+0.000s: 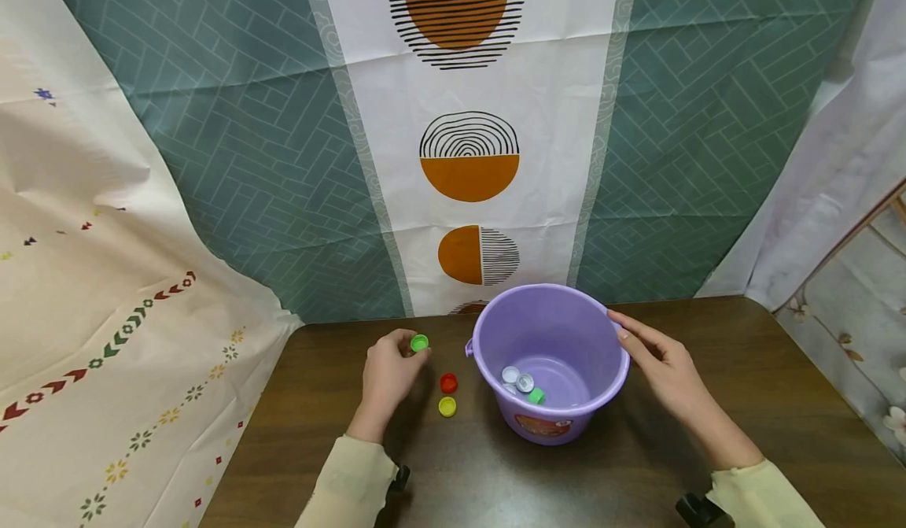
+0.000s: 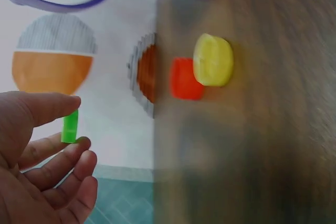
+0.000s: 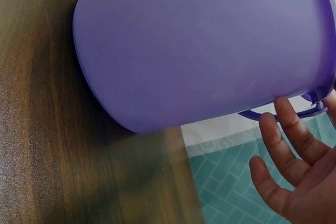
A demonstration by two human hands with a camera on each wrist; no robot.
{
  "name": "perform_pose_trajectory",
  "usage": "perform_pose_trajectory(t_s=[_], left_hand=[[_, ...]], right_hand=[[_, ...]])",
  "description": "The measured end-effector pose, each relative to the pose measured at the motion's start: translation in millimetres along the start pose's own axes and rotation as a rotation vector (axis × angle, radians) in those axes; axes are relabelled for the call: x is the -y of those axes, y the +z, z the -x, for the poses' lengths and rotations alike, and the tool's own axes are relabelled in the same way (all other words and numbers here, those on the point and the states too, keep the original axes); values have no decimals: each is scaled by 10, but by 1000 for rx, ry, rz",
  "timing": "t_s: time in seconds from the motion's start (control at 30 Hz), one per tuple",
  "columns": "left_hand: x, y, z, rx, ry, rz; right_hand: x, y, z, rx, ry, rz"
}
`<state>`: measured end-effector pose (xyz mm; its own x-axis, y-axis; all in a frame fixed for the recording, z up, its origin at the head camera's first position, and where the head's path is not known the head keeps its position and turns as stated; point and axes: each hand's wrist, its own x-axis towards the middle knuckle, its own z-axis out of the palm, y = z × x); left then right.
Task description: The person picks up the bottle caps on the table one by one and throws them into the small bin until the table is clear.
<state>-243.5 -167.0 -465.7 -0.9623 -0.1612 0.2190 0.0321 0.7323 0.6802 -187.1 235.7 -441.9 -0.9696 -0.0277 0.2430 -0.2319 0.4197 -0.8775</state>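
Observation:
My left hand [image 1: 389, 371] pinches a green bottle cap [image 1: 420, 342] between thumb and fingers, held up to the left of the bucket. In the left wrist view the green cap [image 2: 70, 127] is seen edge-on. A red bottle cap [image 1: 448, 383] and a yellow bottle cap [image 1: 447, 407] lie on the table between this hand and the bucket. The purple bucket [image 1: 506, 410] stands upright, with several whitish caps [image 1: 524, 383] and another green cap [image 1: 536, 396] on its bottom. With thumb and fingers, my right hand [image 1: 665, 367] holds the bucket's right rim.
The dark wooden table [image 1: 297, 433] ends at the back against a hanging patterned cloth [image 1: 552, 158]. A pale embroidered cloth [image 1: 141, 355] hangs along the left side, and a white curtain [image 1: 807, 221] at the right. The bucket's handle [image 2: 68, 3] shows in the left wrist view.

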Motion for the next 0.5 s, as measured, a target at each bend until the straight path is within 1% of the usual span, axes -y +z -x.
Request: perform_pose_trajectory(t_s=[0.13, 0.23, 0.4, 0.5], left_hand=[[-118, -48, 3, -46, 68, 112], [-201, -81, 13, -74, 98, 169], [-336, -139, 47, -118, 130, 219], [-428, -179, 74, -133, 145, 250]], right_hand=[[3, -7, 2, 2, 2, 9], [-6, -6, -2, 0, -3, 12], [-9, -2, -4, -2, -9, 6], [-5, -2, -1, -2, -5, 6]])
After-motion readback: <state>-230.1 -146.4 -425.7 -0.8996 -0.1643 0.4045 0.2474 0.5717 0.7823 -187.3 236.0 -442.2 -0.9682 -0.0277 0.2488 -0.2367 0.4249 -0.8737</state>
